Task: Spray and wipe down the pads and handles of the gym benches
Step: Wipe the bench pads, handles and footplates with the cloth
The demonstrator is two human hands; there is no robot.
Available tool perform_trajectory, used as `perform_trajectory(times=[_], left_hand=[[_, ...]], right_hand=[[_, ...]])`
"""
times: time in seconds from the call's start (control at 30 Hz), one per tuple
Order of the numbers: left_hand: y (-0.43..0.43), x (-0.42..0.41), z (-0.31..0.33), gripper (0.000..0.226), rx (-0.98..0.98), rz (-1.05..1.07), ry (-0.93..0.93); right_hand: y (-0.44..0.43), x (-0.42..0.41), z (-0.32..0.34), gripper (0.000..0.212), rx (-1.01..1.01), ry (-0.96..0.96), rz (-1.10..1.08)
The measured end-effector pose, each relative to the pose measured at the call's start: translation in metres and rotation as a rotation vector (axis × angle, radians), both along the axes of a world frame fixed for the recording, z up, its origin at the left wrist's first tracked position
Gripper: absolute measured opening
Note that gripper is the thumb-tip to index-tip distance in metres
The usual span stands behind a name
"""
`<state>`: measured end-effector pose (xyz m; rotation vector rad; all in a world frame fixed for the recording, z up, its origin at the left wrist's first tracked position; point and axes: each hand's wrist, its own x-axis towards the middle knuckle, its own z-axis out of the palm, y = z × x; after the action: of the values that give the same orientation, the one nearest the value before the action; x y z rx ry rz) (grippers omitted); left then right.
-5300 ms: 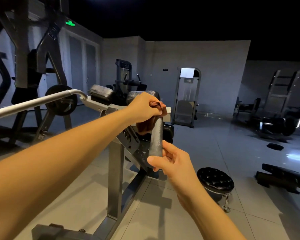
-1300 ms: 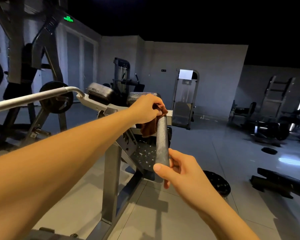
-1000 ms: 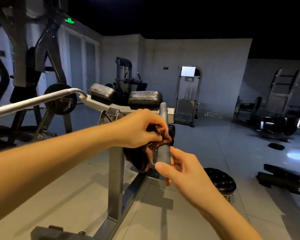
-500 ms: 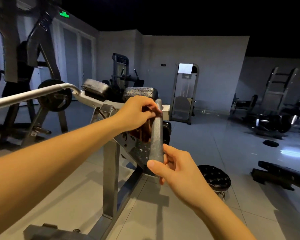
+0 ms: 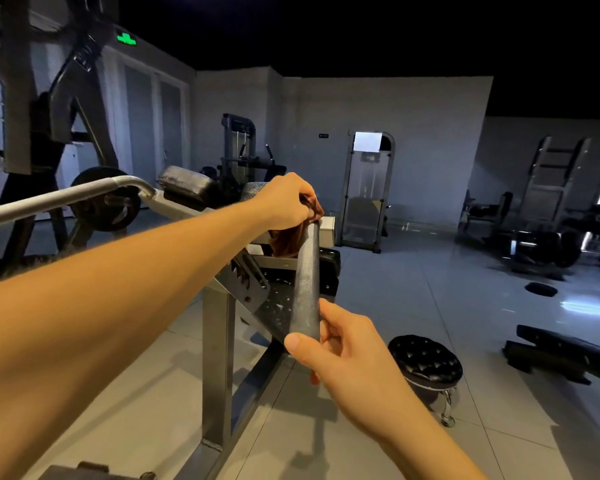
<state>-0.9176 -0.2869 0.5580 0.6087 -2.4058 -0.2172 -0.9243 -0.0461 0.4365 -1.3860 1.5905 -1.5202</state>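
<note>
A grey textured handle [image 5: 305, 282] of a gym bench machine runs away from me in the middle of the view. My right hand [image 5: 340, 355] grips its near end, thumb across the tip. My left hand [image 5: 284, 202] grips a brown cloth [image 5: 288, 237] wrapped around the far end of the handle. Two dark pads [image 5: 186, 187] sit on the machine's metal frame [image 5: 219, 341] behind my left hand; the nearer pad is mostly hidden by that hand.
A second bare metal handle [image 5: 59, 199] reaches out to the left. A black tufted stool [image 5: 425, 363] stands on the tiled floor to the right, a low black bench [image 5: 565, 351] beyond it. Other machines line the walls and left side.
My left hand slid the cloth down the handle toward me, then back up to its far end. My right hand kept hold of the near end.
</note>
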Motion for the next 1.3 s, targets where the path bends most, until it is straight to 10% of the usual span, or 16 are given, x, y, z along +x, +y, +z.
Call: perform_trajectory(times=[0.3,0.6,0.93,1.3], left_hand=[[0.079,0.107,-0.031,0.013,0.176,-0.353,-0.171],[0.011,0.002,-0.009,0.018,-0.021,-0.037,0.015],[0.081,0.102,-0.043,0.014,0.213,-0.317,-0.030],[0.005,-0.001,-0.012,0.014,0.004,-0.013,0.079]], right_hand=[[0.006,0.002,0.008,0.030,-0.002,0.015,0.047],[-0.003,-0.004,-0.004,0.058,-0.018,-0.027,0.007],[0.007,0.003,0.006,0.023,-0.019,0.073,0.024],[0.001,-0.007,-0.003,0.038,-0.031,0.081,-0.001]])
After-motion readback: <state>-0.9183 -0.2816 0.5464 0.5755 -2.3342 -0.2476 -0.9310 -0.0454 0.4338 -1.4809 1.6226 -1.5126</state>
